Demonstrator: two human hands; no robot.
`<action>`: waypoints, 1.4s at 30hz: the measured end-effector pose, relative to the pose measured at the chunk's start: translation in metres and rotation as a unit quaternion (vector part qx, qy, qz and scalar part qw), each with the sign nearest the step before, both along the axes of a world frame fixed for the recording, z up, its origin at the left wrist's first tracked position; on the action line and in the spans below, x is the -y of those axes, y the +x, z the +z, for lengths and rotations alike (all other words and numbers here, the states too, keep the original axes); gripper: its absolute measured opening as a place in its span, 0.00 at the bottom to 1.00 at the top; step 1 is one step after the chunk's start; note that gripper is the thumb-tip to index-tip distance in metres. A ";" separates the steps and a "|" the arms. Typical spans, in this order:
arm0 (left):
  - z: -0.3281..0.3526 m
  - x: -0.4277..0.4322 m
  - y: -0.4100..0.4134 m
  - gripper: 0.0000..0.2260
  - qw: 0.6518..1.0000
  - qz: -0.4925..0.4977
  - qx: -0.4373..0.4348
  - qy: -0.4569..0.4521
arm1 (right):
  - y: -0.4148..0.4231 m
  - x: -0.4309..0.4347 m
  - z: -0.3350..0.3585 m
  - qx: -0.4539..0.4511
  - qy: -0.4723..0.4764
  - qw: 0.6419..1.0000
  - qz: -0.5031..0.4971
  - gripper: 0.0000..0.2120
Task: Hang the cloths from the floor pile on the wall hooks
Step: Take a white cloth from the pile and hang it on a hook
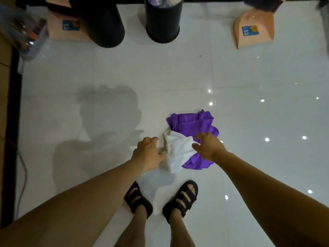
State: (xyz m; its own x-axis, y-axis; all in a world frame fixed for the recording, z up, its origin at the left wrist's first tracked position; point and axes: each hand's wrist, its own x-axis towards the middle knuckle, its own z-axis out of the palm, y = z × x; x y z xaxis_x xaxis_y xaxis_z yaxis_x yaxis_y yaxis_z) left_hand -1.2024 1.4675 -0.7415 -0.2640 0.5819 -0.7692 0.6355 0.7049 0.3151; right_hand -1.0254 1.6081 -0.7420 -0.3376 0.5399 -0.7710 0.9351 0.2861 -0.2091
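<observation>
Fingers (200,136) on your right hand (209,147) are spread wide and holding nothing, poised over the spot where the two cloths overlap. Your left hand (147,152) is loosely curved at the left edge of the white cloth (176,150), thumb touching it. I can't tell if it's actually pinching yet.

The pile sits on the glossy tiled floor (249,77) just ahead of you: the white cloth is bunched on top and the purple cloth (192,122) is crumpled under and behind it. Both look light, soft and floppy, so I'd say grab a corner or an edge fold of the white one and peel it off on its own. A fistful from the middle will probably drag the purple one along.

Further back there's a black bin (162,24) and a peach dustpan (254,31) with a blue label (250,30) — the print's too blurry to read. No wall hooks in view.
</observation>
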 end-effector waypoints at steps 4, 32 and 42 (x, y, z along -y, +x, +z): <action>-0.095 -0.004 0.024 0.23 1.000 -0.020 0.019 -0.007 | 0.022 0.009 -0.105 0.006 -0.029 1.000 -0.008 0.22; 0.110 -0.079 -0.057 0.08 0.979 0.037 0.046 0.194 | -0.094 -0.044 0.173 -0.319 0.147 0.935 0.051 0.09; 0.379 -0.050 -0.166 0.16 0.962 0.090 0.048 0.254 | -0.174 -0.060 0.475 -0.232 0.310 0.886 0.256 0.24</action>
State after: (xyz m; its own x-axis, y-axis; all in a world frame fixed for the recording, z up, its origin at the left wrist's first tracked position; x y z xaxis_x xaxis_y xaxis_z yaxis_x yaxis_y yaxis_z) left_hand -1.3680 1.5179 -0.3627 -0.3379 0.8402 -0.4242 0.4677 0.5410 0.6990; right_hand -1.1995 1.6685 -0.2673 -0.8635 0.4956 -0.0938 0.5042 0.8423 -0.1905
